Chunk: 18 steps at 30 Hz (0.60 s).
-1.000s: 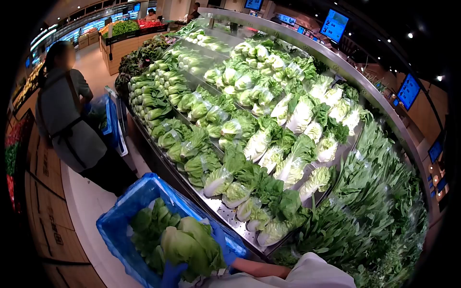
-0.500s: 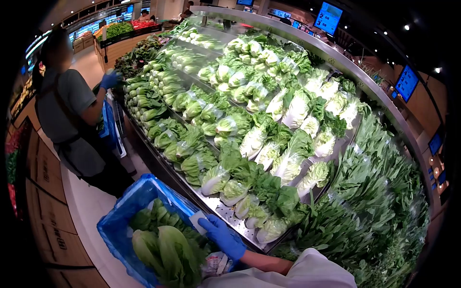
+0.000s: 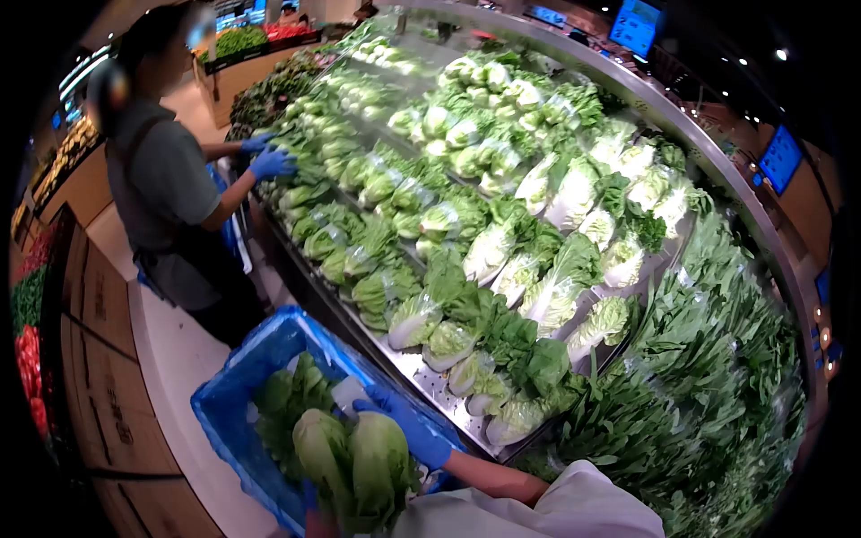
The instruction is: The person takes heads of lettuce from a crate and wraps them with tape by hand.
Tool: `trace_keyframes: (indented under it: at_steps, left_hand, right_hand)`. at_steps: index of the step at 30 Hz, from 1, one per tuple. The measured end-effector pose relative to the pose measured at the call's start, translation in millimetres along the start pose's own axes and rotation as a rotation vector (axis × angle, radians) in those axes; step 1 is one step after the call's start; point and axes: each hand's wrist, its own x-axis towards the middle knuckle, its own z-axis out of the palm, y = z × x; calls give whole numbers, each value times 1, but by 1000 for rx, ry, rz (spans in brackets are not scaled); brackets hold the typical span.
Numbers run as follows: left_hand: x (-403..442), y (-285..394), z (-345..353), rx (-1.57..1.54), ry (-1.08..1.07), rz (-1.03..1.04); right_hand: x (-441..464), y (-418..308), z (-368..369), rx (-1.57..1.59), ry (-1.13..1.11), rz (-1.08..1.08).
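Observation:
My right hand (image 3: 404,423), in a blue glove, pinches a small flat white rectangular piece (image 3: 348,394) over the crate. Low in the view my left hand (image 3: 310,495), also gloved in blue, shows only a sliver beside two pale green lettuce heads (image 3: 348,457). It appears to grip them from the left and below; most of its fingers are hidden. The heads are upright above the near part of a blue plastic-lined crate (image 3: 235,441). Darker leafy greens (image 3: 291,399) lie inside the crate behind them.
A sloping display (image 3: 430,381) carries rows of wrapped cabbages (image 3: 547,296) and bok choy; long leafy greens (image 3: 691,359) fill its right side. A co-worker (image 3: 179,197) in an apron stands at the left, gloved hands on the greens. Wooden cabinets (image 3: 108,359) line the aisle.
The lettuce heads have shifted right and risen slightly, with my left glove now showing beside them. My right hand keeps the white piece. The co-worker has both hands on the display greens.

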Motion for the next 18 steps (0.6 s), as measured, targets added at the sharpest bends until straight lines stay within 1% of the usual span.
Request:
trace_keyframes:
  at_steps: [1, 3, 5, 6, 8, 9, 10, 13, 14, 15, 17, 18]
  left_hand:
    - [5, -1, 5, -9, -12, 2]
    - [14, 0, 12, -25, -57, 10]
    - [14, 6, 16, -47, -78, 2]
    - [13, 6, 17, -72, -97, 0]
    - [9, 9, 14, -101, -116, -5]
    - [9, 11, 12, -114, -128, 0]
    - [9, 12, 12, -121, -139, 0]
    - [8, 12, 8, -149, -163, 0]
    - [7, 12, 7, -157, -169, -2]
    - [5, 12, 6, -165, -174, -1]
    - [1, 12, 1, -188, -178, -4]
    - [-1, 12, -4, -201, -174, -5]
  right_hand:
    - [-2, -8, 2, -41, 40, 7]
    - [2, -9, -11, 34, 37, -2]
    - [-6, -40, -12, 56, 135, 58]
    - [-2, -28, -23, -5, 161, -46]
    - [0, -20, -28, 27, 152, -77]
    - [1, -23, -26, 115, 123, -6]
    - [2, -19, -25, 125, 70, -15]
    - [-2, -19, -15, 177, 31, 21]
    - [-2, -19, -11, 170, 21, -20]
    - [-1, -18, -10, 168, 16, -11]
    - [2, -16, -10, 180, 16, -89]
    - [1, -16, -10, 203, 28, -55]
